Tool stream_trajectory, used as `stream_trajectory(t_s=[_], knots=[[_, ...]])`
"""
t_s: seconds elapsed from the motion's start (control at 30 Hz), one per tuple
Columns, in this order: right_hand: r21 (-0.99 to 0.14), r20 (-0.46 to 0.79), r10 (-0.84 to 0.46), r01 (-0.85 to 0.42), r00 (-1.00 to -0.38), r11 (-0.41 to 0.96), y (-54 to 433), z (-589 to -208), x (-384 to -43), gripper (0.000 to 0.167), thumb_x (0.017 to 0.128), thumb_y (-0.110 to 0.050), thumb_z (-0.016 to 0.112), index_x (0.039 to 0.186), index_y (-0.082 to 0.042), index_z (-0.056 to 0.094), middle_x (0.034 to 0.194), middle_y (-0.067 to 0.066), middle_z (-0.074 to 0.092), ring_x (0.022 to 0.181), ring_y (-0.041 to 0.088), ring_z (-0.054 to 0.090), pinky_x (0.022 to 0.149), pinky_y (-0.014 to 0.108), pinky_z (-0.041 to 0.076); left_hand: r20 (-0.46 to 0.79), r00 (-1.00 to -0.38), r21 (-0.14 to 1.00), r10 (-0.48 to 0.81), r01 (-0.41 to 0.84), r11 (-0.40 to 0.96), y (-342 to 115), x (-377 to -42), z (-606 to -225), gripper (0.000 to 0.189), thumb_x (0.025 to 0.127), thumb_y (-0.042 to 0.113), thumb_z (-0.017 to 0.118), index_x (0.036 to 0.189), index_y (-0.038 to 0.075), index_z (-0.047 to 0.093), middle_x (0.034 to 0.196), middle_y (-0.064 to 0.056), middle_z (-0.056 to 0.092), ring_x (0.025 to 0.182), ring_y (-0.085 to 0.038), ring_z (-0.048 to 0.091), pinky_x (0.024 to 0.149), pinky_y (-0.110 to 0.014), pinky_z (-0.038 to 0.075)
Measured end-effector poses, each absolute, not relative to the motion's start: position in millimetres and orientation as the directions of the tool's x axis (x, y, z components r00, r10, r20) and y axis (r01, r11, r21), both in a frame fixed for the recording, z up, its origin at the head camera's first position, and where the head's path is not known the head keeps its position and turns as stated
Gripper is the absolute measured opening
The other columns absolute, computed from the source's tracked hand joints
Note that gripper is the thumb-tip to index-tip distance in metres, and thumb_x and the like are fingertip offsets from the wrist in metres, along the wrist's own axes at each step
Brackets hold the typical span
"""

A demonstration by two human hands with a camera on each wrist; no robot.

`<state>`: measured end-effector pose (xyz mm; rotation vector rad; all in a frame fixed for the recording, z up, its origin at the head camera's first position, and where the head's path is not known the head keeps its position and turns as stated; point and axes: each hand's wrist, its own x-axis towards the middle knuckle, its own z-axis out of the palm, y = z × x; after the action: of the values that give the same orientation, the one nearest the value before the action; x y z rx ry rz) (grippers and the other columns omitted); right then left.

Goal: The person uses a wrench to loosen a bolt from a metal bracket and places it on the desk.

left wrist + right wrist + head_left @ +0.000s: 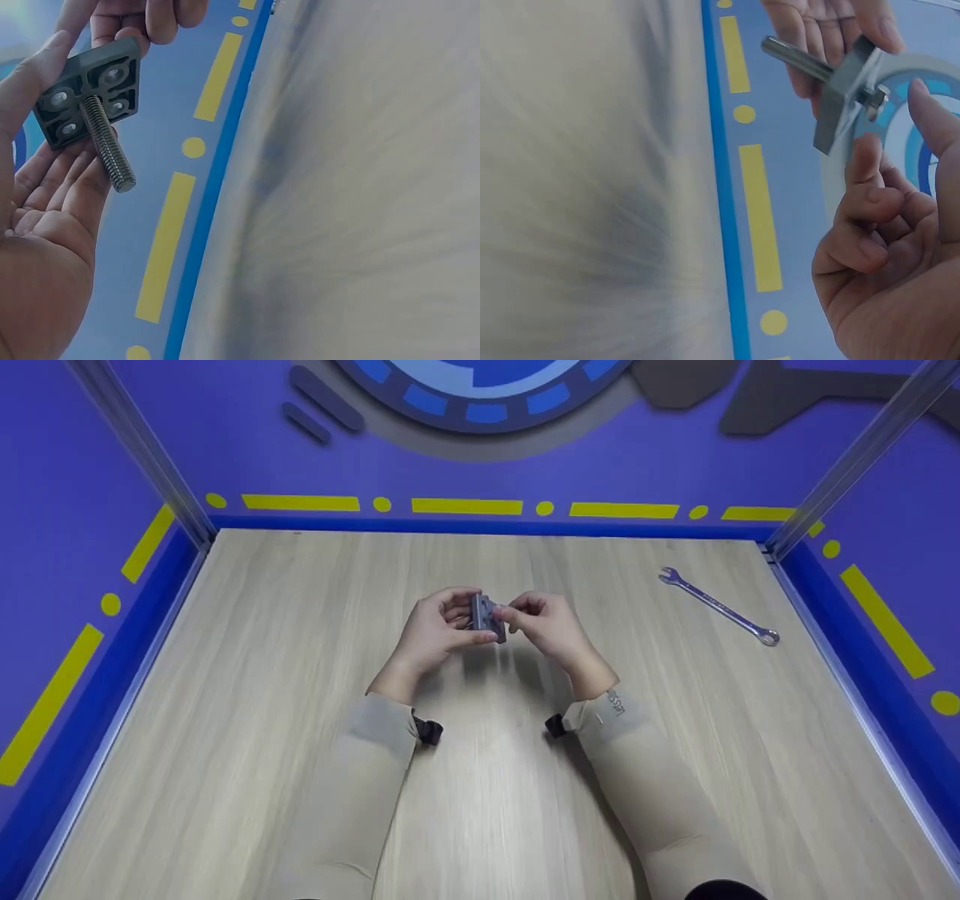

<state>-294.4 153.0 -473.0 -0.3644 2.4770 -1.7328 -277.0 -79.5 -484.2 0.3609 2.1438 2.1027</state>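
My left hand [439, 626] grips a small grey square plate [86, 90] by opposite edges, thumb on one side and fingers on the other. A threaded metal bolt [110, 146] runs through the middle of the plate, its long shank pointing away from my right hand. Recesses and round metal fasteners show on the plate's shank side. On the other side the bolt's head [876, 102] sticks out a little. My right hand [551, 626] is right beside it, thumb and index finger parted around the head with a gap showing in the right wrist view, the other fingers bent.
A chrome combination wrench [720, 607] lies slantwise on the right side of the wood-grain table [247, 720]. Blue panels [465, 480] with yellow markings stand along the back and both sides, joined by metal corner posts [139, 442].
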Motion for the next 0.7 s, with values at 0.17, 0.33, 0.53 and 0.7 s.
stream_trajectory(t_s=[0.17,0.33,0.53,0.7], knots=[[-0.913,0.063,-0.247,-0.156,-0.967,0.376,149,-468,-292,0.027,0.102,-0.033,0.087,0.099,-0.007,0.086,0.082,-0.007,0.074,0.076,0.012,0.057,0.062,0.024,0.041,0.08,-0.962,0.996,0.26,0.086,0.009,-75,-277,-484,0.075,0.083,0.0,0.1,0.15,-0.001,0.066,0.143,-0.019,0.076,0.135,-0.031,0.076,0.118,-0.032,0.065],[-0.889,0.102,-0.33,-0.235,-0.938,0.393,152,-460,-290,0.02,0.103,-0.024,0.086,0.109,-0.004,0.088,0.094,0.003,0.08,0.078,0.014,0.061,0.063,0.021,0.048,0.08,-0.962,0.996,0.26,0.09,0.027,-76,-276,-483,0.076,0.082,0.001,0.101,0.15,-0.002,0.066,0.143,-0.019,0.075,0.137,-0.033,0.075,0.121,-0.035,0.063],[-0.824,0.155,-0.441,-0.362,-0.884,0.436,158,-454,-288,0.019,0.1,-0.006,0.084,0.119,-0.004,0.087,0.119,0.016,0.082,0.082,0.016,0.061,0.068,0.019,0.05,0.075,-0.959,0.994,0.273,0.093,0.052,-77,-275,-483,0.078,0.083,0.004,0.101,0.152,-0.004,0.065,0.143,-0.018,0.076,0.137,-0.033,0.075,0.121,-0.034,0.064],[-0.807,0.169,-0.478,-0.4,-0.862,0.435,160,-452,-287,0.024,0.098,0.004,0.081,0.12,-0.005,0.087,0.126,0.016,0.079,0.084,0.014,0.061,0.073,0.019,0.052,0.071,-0.958,0.994,0.277,0.09,0.055,-77,-275,-483,0.079,0.084,0.004,0.101,0.152,-0.005,0.064,0.143,-0.018,0.076,0.137,-0.032,0.076,0.118,-0.033,0.065]])
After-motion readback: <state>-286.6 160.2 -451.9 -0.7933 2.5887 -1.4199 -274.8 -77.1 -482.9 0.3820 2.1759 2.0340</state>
